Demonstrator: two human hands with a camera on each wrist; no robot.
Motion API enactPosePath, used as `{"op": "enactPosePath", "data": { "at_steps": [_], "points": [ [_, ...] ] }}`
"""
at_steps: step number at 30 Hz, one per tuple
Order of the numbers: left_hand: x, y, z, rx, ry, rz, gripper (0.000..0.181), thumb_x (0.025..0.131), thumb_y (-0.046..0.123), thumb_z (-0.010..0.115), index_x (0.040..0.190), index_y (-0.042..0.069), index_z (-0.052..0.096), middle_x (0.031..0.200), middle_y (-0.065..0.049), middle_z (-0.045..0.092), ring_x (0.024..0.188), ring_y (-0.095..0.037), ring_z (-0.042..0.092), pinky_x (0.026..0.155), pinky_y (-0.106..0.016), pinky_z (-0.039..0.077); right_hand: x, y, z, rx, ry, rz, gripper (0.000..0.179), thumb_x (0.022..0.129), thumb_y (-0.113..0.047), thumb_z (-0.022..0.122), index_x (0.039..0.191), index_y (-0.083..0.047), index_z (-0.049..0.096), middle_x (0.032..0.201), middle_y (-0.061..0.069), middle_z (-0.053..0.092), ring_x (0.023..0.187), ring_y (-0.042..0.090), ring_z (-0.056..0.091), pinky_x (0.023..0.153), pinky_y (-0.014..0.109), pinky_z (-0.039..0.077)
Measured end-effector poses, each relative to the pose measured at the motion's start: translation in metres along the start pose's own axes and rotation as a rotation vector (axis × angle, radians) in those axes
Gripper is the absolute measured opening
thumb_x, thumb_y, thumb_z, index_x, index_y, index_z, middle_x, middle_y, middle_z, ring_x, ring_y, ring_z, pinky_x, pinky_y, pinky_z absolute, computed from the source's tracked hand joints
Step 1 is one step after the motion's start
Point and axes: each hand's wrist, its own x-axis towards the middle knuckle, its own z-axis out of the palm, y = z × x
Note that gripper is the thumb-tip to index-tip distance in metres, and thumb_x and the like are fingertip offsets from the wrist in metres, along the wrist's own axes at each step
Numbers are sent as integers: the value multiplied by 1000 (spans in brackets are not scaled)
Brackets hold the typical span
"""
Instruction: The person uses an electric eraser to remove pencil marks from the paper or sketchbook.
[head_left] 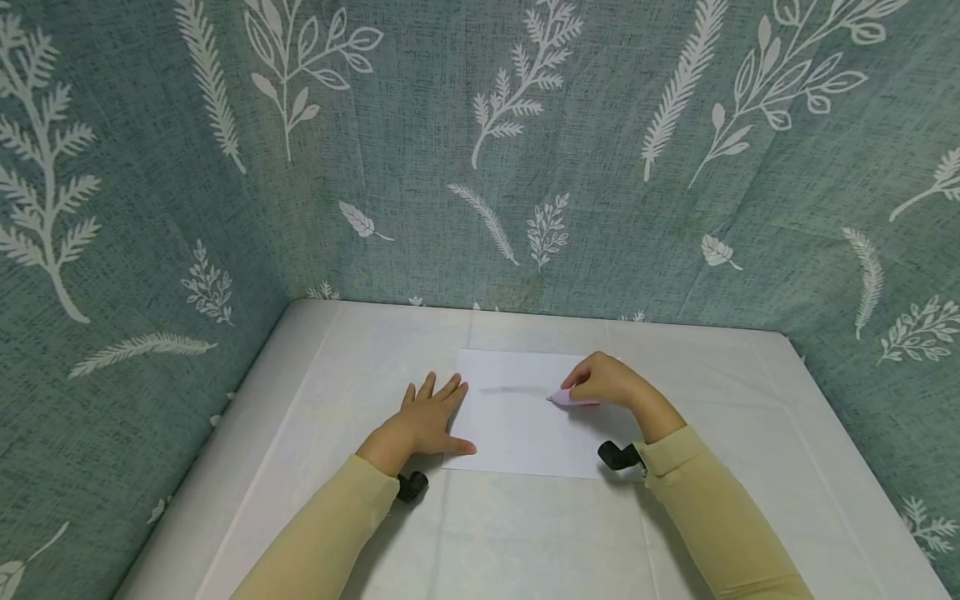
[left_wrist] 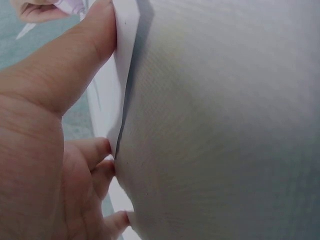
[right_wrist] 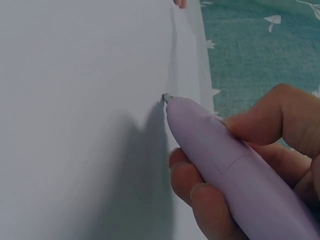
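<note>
- I'm seeing the left hand [head_left: 426, 423] resting, fingers spread, on white rectangular paper [head_left: 517, 429] near the white bench's [head_left: 525, 542] far edge.
- The right hand [head_left: 606, 382] is gripping a lilac rounded pen [right_wrist: 212, 145].

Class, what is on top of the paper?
The left hand rests on the left edge of the paper; the right hand holds a pen over it. Paper beneath them is hidden.

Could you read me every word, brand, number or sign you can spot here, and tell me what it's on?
None can be read in any view.
Rectangular white paper sheet: a faint grey streak, no readable characters.
Smooth lilac pen-shaped tool: no lettering on the visible side.
Blue-green fabric backdrop: white leaf prints only.
Small black piece by the right wrist: too small to tell.
</note>
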Motion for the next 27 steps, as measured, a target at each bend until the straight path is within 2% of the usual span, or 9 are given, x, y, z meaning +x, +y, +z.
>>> {"op": "enactPosePath", "data": {
  "at_steps": [15,20,27],
  "points": [
    [-2,2,-2,-9,1,-3,111,77,67,74,161,16,23,168,-4,11,151,-45,0,116,-66,5,5,2,-2,14,70,21,19,85,-14,73,101,-6,80,73,1,69,63,17,60,61,31,49],
    [-2,2,-2,-6,-3,-1,111,77,68,73,161,16,23,168,-5,11,151,-45,0,116,-66,5,4,0,-3,7,46,25,19,84,-15,73,100,-8,80,74,1,69,64,17,59,62,31,49],
    [-2,2,-1,1,4,-1,111,77,68,73,161,16,23,168,-4,11,151,-45,0,116,-67,5,0,-3,-1,5,-4,-2,20,81,-9,70,98,-7,80,73,2,69,62,15,57,61,30,48]
  ]
}}
